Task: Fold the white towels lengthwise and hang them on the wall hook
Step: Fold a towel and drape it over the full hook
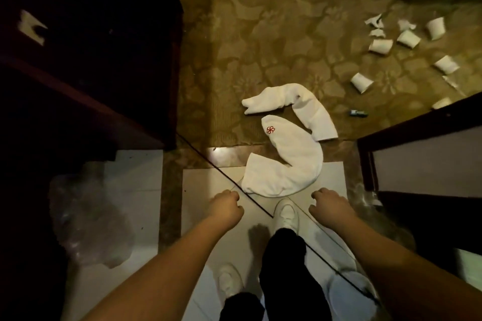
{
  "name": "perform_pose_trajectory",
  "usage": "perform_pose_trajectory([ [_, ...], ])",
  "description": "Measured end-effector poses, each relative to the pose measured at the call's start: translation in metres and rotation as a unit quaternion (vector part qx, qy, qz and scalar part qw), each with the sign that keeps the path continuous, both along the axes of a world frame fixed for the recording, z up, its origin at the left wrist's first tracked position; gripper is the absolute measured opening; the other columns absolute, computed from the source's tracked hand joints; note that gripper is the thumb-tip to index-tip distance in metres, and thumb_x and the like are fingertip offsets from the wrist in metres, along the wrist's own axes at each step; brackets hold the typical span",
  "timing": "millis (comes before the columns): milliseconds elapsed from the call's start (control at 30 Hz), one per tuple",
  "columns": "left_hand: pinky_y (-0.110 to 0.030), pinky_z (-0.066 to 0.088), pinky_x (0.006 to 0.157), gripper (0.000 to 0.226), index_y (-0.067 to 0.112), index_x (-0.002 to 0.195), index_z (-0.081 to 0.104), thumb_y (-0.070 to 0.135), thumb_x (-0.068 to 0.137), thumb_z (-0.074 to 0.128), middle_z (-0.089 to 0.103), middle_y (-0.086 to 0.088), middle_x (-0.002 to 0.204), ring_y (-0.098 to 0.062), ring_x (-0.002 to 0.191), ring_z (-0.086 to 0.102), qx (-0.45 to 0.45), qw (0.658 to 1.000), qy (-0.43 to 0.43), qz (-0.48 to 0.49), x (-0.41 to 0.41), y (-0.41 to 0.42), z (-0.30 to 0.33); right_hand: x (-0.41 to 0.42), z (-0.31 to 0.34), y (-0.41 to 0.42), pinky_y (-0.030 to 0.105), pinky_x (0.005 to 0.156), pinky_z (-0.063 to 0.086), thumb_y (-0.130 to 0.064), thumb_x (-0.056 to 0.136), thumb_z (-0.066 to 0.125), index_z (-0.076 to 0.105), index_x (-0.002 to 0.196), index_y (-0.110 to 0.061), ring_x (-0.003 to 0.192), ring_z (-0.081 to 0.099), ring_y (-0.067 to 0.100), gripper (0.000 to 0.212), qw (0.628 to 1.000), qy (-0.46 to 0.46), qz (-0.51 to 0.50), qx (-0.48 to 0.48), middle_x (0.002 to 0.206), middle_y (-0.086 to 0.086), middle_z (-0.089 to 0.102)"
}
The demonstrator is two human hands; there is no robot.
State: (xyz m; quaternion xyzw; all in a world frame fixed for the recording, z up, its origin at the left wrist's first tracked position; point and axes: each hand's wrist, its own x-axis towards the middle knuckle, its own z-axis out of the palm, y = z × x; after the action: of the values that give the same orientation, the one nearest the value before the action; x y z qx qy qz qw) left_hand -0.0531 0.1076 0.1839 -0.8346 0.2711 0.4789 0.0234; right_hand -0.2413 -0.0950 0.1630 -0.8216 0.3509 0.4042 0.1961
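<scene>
- Head view showed two white towels on the floor: a curled towel with a red emblem (289, 161) and, at its 12 o'clock, a bent second towel (300, 107).
- Left hand (227, 207) and right hand (330, 203) each had an empty, curled grip.
- White cups (380, 45) lay scattered at 2 o'clock.

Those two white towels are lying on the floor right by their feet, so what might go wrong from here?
1. The nearer towel, with the red emblem, curls just ahead of the leading white shoe; a step forward might tread on it or cause a slip.
2. The farther towel lies on the carpet near scattered paper cups, so it might pick up dirt.
3. Both hands, left hand and right hand, hold nothing yet.
</scene>
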Motion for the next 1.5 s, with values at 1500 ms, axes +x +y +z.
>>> perform_pose_trajectory([
  [1500,-0.028,0.047,0.079,0.025,0.027,0.114,0.071,0.028,0.093,0.057,0.07,-0.002,0.112,-0.024,0.102,0.063,-0.151,0.983,0.083,0.059,0.009,-0.07,0.017,0.062,0.03,-0.033,0.036,0.079,0.049,-0.032,0.097,0.054,0.069,0.12,-0.024,0.103,0.061,0.027,0.029,0.961,-0.221,0.167,0.018,0.111,0.004,0.061],
])
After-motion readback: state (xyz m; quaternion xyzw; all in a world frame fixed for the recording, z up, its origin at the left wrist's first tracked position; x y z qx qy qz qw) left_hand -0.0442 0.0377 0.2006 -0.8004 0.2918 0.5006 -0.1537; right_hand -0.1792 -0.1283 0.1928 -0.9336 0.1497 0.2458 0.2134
